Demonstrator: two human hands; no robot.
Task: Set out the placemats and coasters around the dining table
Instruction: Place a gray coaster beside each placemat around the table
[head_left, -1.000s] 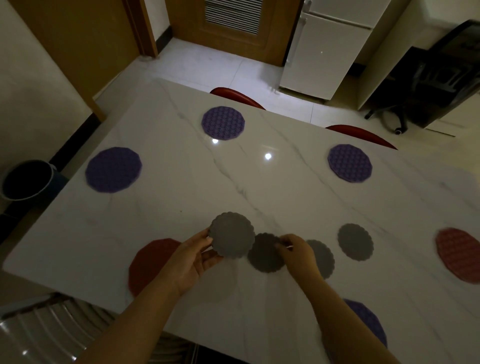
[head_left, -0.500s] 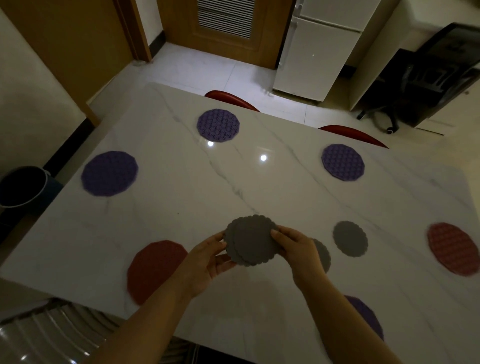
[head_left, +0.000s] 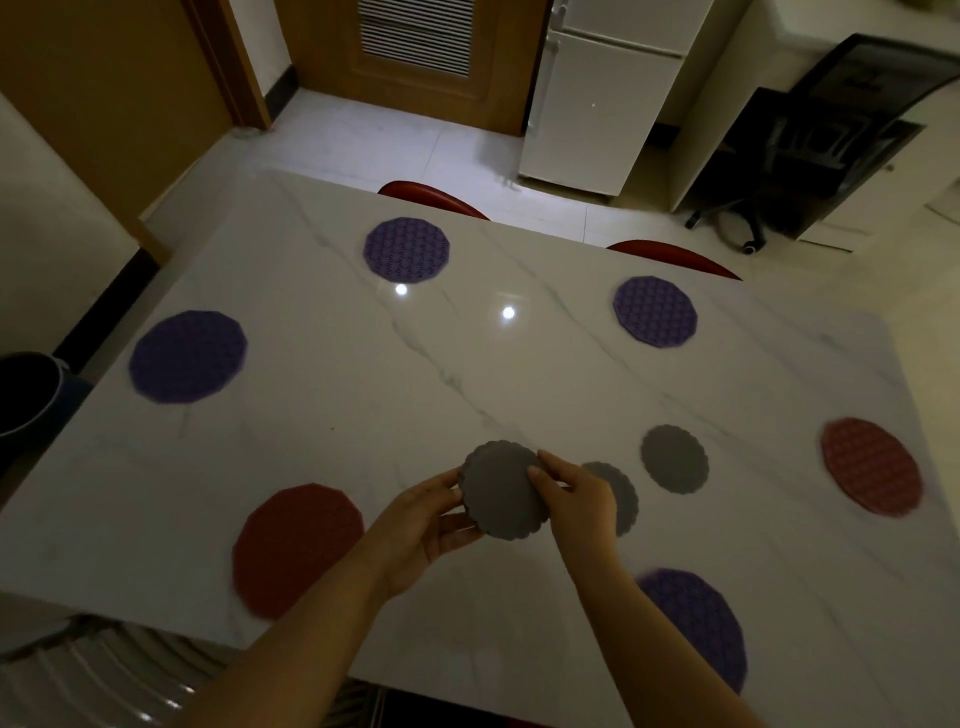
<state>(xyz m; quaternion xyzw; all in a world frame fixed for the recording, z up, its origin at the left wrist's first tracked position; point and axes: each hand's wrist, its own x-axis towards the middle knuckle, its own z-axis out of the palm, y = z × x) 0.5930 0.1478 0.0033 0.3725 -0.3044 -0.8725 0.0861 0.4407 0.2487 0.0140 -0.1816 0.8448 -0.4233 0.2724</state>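
**Both hands gripped grey coasters above the marble table**

The left hand (head_left: 415, 525) and the right hand (head_left: 576, 499) together held a stack of grey scalloped coasters (head_left: 501, 488) just above the white marble table (head_left: 467, 364), near its 6 o'clock edge. The left hand's fingers were curled under the stack's 9 o'clock rim, with the thumb against the edge. The right hand's thumb (head_left: 540, 480) pressed on the top face at the 3 o'clock side, with its other fingers closed behind. How many coasters the stack contained could not be told; only the top one showed plainly.

A second grey coaster (head_left: 621, 499) lay flat on the table just at 3 o'clock of the right hand, partly hidden by it. A third grey coaster (head_left: 674, 465) lay further toward 3 o'clock, apart from the second.

Six placemats were set around the table. A purple placemat (head_left: 406, 249) sat at 12 o'clock, another purple placemat (head_left: 654, 310) at 1 o'clock, and a third purple placemat (head_left: 188, 356) at 9 o'clock. A red placemat (head_left: 296, 548) lay at 7 o'clock beside the left forearm, and a pinkish-red placemat (head_left: 870, 465) at 3 o'clock. A fourth purple placemat (head_left: 698, 623) lay at 5 o'clock, partly covered by the right forearm.

Two red chair backs (head_left: 431, 195) showed beyond the far edge, and a white fridge (head_left: 597, 104) stood behind them.
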